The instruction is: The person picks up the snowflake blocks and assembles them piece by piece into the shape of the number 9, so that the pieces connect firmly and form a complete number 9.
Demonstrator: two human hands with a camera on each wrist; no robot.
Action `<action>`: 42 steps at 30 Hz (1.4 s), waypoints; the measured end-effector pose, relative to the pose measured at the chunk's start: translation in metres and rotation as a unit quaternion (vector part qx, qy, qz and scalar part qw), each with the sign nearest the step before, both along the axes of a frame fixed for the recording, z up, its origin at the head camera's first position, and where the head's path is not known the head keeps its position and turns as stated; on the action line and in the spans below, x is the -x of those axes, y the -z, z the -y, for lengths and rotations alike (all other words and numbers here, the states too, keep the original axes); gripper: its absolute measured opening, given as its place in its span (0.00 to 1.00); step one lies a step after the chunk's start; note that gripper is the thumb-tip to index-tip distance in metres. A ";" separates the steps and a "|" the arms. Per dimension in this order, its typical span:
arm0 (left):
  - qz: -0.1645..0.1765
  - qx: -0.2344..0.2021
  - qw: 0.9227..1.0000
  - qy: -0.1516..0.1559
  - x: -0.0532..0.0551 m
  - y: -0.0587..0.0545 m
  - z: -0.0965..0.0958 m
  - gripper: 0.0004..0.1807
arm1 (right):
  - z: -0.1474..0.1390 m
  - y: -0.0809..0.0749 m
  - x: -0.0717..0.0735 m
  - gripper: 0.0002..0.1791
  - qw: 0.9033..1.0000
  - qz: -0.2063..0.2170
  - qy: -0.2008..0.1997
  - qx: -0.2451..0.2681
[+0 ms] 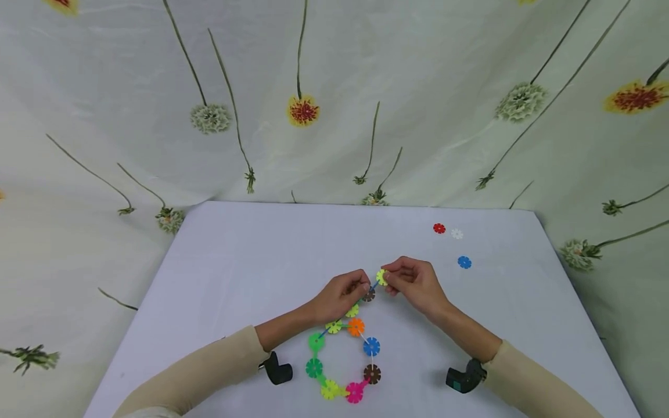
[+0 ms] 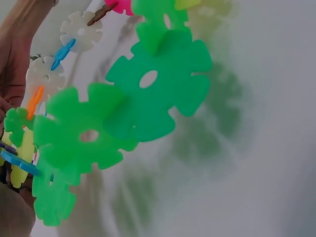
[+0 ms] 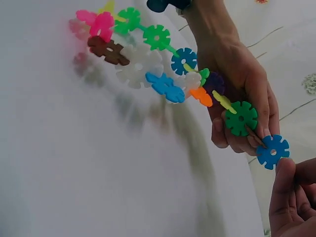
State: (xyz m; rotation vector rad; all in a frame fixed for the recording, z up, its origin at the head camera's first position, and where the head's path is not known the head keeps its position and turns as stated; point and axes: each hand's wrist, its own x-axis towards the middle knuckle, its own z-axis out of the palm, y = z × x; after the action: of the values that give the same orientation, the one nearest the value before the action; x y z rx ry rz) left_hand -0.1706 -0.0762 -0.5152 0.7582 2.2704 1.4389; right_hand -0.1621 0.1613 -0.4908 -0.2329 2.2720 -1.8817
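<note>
Notched plastic flower discs in several colors are linked into a chain. Its ring lies on the table, with a green disc (image 1: 314, 367) and a pink disc (image 1: 354, 392) among its links. A tail runs from the ring up to my hands. My left hand (image 1: 342, 295) grips this tail beside a brown disc (image 1: 368, 295). Between thumb and fingers, my right hand (image 1: 415, 285) pinches a yellow-green disc (image 1: 382, 277) at the tail's tip. In the right wrist view a blue disc (image 3: 273, 152) meets the right fingertips, and the yellow-green one is hidden there.
Loose red (image 1: 439, 228), white (image 1: 457, 234) and blue (image 1: 464, 262) discs lie toward the back right of the white table (image 1: 251, 249). Behind it hangs a flower-printed cloth (image 1: 334, 157). Black wrist cameras show near the left forearm (image 1: 277, 370) and right forearm (image 1: 466, 376).
</note>
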 end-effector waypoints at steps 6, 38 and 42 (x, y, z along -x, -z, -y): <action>0.000 0.006 1.000 -0.012 -0.003 0.002 0.002 0.09 | 0.004 0.000 0.001 0.08 0.997 -0.038 -0.018 -0.057; 0.052 -0.035 0.998 0.003 0.010 0.000 0.009 0.12 | -0.001 0.014 0.002 0.17 0.998 0.043 -0.045 0.009; 0.066 -0.022 0.998 0.005 0.010 0.002 0.021 0.12 | -0.005 0.015 0.003 0.17 0.999 0.042 -0.030 0.000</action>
State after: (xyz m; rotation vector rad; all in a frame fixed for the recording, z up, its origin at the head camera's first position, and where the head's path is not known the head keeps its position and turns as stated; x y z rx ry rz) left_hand -0.1801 -0.0967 -0.5176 0.6667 2.1388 1.4931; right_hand -0.1646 0.1667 -0.5060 -0.2155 2.1851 -1.8268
